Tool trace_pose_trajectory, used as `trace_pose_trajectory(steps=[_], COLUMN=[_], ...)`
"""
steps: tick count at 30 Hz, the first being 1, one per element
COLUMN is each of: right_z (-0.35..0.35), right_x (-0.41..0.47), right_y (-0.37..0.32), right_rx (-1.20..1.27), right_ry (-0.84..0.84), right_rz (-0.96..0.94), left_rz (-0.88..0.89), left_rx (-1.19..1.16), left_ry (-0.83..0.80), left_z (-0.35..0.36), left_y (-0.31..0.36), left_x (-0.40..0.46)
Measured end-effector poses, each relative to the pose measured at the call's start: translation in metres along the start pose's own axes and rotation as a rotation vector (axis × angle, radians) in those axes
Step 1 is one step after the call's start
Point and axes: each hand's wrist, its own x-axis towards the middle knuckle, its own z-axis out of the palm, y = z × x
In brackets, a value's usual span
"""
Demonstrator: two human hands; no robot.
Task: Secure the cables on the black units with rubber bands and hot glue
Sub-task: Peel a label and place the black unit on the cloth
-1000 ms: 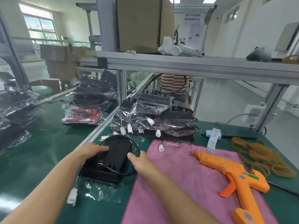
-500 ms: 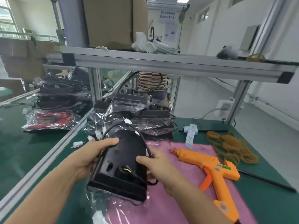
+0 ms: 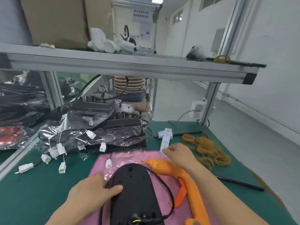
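A black unit [image 3: 134, 190] lies flat on the pink cloth [image 3: 164, 179] at the front of the table. Its black cable [image 3: 167, 189] loops around it and ends in a white connector [image 3: 108, 163]. My left hand [image 3: 94, 190] rests on the unit's left side, with the thumb on its top face. My right hand [image 3: 178, 155] reaches over the orange hot glue gun [image 3: 186, 181] toward the heap of tan rubber bands [image 3: 206, 148]; its fingers are loosely curled and hold nothing.
A stack of bagged black units [image 3: 97, 127] with white connectors sits behind the cloth. A white paper label [image 3: 166, 138] and a black rod [image 3: 186, 133] lie at the back right. An aluminium shelf [image 3: 129, 65] hangs overhead. Another person [image 3: 129, 88] sits beyond.
Both hands set the black unit down on the pink cloth. My right hand let go of it and moved right over the glue gun toward the rubber bands.
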Motion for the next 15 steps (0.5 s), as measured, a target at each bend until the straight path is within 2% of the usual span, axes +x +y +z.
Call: trace_pose_trajectory(steps=[1,2,3,4,6,9,11,13,15], right_z=[-0.001,-0.001,0.001,0.004,0.012,0.021,0.020,0.015,0.005], right_x=[0.019,0.038,0.053,0.067,0.088,0.102,0.107,0.107,0.097], right_y=[0.005,0.009,0.011,0.014,0.015,0.014,0.013,0.014,0.015], right_rx=[0.006,0.014,0.043,0.093,0.260,0.400,0.494,0.606,0.736], right_ry=[0.061,0.094,0.100,0.095,0.084,0.075,0.074,0.050,0.002], right_rz=[0.045,0.088,0.135,0.178,0.268,0.359,0.389,0.351,0.270], left_rz=[0.022,0.064,0.135,0.212,0.385,0.509,0.463,0.409,0.397], left_rx=[0.243,0.344,0.322,0.237,-0.080,-0.473,-0.600,-0.644,-0.580], left_ry=[0.104,0.180,0.255,0.310,0.344,0.169,0.106,0.141,0.209], left_z=[-0.006,-0.012,-0.016,-0.019,-0.017,-0.013,-0.009,-0.004,0.002], left_y=[0.006,0.016,0.027,0.041,0.066,0.103,0.122,0.131,0.135], left_x=[-0.004,-0.009,-0.013,-0.016,-0.009,0.018,0.044,0.071,0.094])
